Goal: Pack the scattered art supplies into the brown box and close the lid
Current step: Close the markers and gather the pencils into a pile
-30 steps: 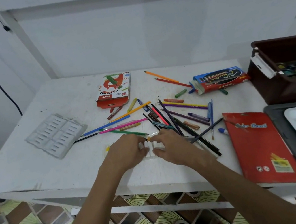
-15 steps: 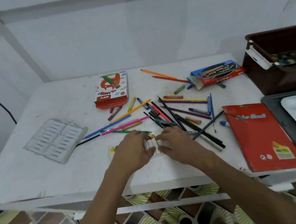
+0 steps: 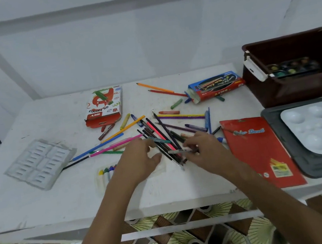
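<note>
Gathering step: our right hand [image 3: 204, 151] pinches a pen [image 3: 179, 151] from the pencil pile [image 3: 163, 140]; left hand [image 3: 140, 160] loosely curled, empty. Next, we bunch them and carry to the brown box [image 3: 296, 82].

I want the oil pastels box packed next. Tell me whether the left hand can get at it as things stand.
Probably yes. The left hand hovers over the pastel tray, and the oil pastels box lies flat farther back with only loose pencils between.

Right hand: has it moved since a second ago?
Yes. The right hand has shifted right, off the clear crayon tray and toward the red pad, now over the pencil pile.
</note>
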`<state>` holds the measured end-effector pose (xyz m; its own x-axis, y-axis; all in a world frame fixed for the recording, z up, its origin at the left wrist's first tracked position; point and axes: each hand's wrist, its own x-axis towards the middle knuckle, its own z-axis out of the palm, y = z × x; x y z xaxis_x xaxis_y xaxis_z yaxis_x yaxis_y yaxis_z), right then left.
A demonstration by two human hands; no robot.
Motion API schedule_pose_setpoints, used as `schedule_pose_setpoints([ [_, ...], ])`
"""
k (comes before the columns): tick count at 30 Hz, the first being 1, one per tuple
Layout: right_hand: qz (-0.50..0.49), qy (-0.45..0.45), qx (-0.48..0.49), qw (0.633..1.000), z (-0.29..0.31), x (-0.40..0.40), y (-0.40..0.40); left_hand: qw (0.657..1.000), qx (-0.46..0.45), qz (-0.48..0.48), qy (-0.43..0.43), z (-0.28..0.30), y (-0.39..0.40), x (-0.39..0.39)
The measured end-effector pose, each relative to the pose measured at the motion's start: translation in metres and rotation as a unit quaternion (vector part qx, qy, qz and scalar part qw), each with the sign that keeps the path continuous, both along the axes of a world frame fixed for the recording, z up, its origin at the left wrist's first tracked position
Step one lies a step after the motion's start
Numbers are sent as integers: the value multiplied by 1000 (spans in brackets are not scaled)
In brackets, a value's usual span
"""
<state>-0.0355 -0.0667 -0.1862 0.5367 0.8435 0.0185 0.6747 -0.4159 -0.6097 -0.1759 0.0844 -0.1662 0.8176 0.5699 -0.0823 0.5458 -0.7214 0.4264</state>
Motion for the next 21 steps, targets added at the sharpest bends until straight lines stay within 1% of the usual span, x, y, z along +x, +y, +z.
schedule_pose_setpoints([
  [2,-62,-36,-38,997,2,21,-25,999,-1,-39,-14,1,-14,20],
  [5,-137,-70,-114,981,4,43,-58,996,-21,-83,-22,-3,-37,53],
  [8,-165,-93,-191,963,3,50,-73,993,-26,-117,-16,-12,-57,85],
  [10,-165,-81,-202,962,2,54,-77,991,-32,-127,-8,-16,-66,103],
  [12,-166,-45,-167,971,5,62,-82,989,-35,-147,7,-18,-73,117],
  [14,-165,12,-109,980,14,72,-88,985,-33,-166,17,-21,-77,127],
  [16,-176,60,-44,982,28,83,-95,983,-24,-180,22,-25,-80,134],
  [19,-180,86,23,980,51,100,-103,981,-14,-192,24,-30,-81,141],
  [21,-172,79,61,980,64,109,-103,982,-13,-186,20,-30,-79,142],
])
